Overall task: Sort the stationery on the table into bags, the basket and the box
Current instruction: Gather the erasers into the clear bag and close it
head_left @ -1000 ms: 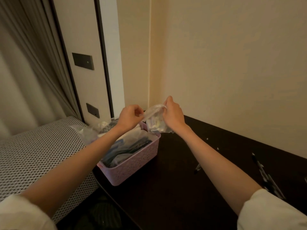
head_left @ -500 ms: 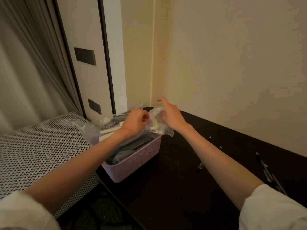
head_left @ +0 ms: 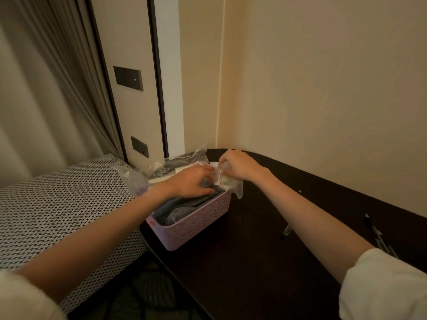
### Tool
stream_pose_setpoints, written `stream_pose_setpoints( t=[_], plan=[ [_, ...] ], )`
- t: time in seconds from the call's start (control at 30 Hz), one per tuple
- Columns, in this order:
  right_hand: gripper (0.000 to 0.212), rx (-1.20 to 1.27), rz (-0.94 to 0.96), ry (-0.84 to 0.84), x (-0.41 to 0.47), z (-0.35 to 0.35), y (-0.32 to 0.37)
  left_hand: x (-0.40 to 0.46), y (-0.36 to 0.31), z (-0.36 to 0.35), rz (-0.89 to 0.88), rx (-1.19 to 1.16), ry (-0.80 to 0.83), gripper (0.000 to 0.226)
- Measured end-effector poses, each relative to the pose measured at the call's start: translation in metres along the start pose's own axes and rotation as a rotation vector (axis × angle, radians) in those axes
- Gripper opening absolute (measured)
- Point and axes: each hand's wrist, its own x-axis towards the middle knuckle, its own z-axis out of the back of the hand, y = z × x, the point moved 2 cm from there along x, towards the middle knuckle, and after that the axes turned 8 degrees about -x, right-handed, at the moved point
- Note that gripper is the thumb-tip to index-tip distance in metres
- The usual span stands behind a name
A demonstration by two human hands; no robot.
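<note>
Both hands' grip pinches a clear bag (head_left: 227, 181) over the pink basket (head_left: 196, 225), frame centre — left hand (head_left: 191, 181), right hand (head_left: 240, 165); bag contents unreadable, pens (head_left: 379, 236) cut off by the right sleeve.

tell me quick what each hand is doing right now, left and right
Left hand: fingers curled on the clear plastic bag, over the pink basket.
Right hand: fingers pinching the top of the same bag.

Dark counter (head_left: 242, 269) in the wall corner, pink lattice basket (head_left: 196, 229) near its left edge, black pens (head_left: 379, 236) at right, another pen (head_left: 285, 230) mid-counter
</note>
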Motion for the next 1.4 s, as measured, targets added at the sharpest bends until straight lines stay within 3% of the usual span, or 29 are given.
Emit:
stream_pose_setpoints(
  t=[0.17, 0.5, 1.0, 1.1, 1.27, 1.4],
  plan=[
    [0.013, 0.024, -0.075, -0.030, 0.009, 0.008, 0.001, 0.001, 0.006, -0.011, -0.031, 0.120, 0.005, 0.037],
    [0.014, -0.149, 0.081, 0.090, 0.034, 0.030, 0.019, 0.003, 0.009, -0.015, 0.005, 0.258, 0.097, 0.046],
    [0.017, -0.312, 0.196, 0.227, 0.041, 0.020, 0.039, 0.006, 0.013, -0.012, 0.018, 0.160, 0.150, 0.042],
    [0.034, -0.305, 0.209, 0.218, 0.042, 0.013, 0.043, 0.003, 0.016, -0.010, 0.024, 0.127, 0.144, 0.043],
    [0.020, -0.198, 0.101, 0.248, 0.042, 0.003, 0.026, -0.007, 0.013, -0.008, -0.027, 0.102, 0.084, 0.042],
    [0.022, -0.095, 0.064, 0.289, 0.036, 0.002, 0.013, -0.016, 0.017, -0.004, -0.025, 0.091, 0.057, 0.041]
  ],
)
